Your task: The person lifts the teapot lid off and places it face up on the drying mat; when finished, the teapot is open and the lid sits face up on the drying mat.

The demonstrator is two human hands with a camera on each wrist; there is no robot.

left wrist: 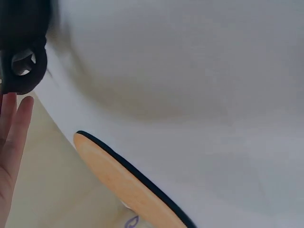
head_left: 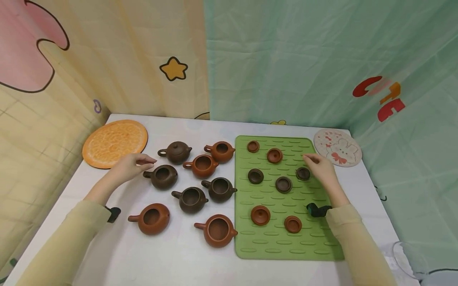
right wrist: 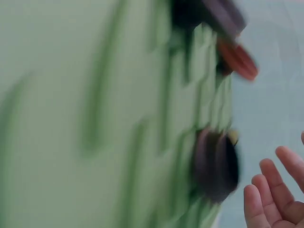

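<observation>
My left hand (head_left: 127, 169) hovers beside a dark brown lidless teapot (head_left: 164, 177), its fingertips above the handle and nothing in its grasp. In the left wrist view the teapot's looped handle (left wrist: 35, 76) stands close to the fingers (left wrist: 19, 128). Just behind it sits a dark teapot with its lid on (head_left: 177, 153). Over the green mat (head_left: 247, 198), my right hand (head_left: 322, 169) is held beside a small dark lid (head_left: 303, 174). Its relaxed fingers (right wrist: 268, 190) are apart from the dark lid (right wrist: 213, 166) in the right wrist view.
More lidless teapots stand on the white table: reddish ones (head_left: 154, 219) at the front and back, dark ones (head_left: 191, 199) mid-table. Several other lids, reddish (head_left: 260, 215) and dark (head_left: 284, 184), lie spread on the mat. An orange-slice pad (head_left: 114, 143) and rabbit-print pad (head_left: 338, 147) lie behind.
</observation>
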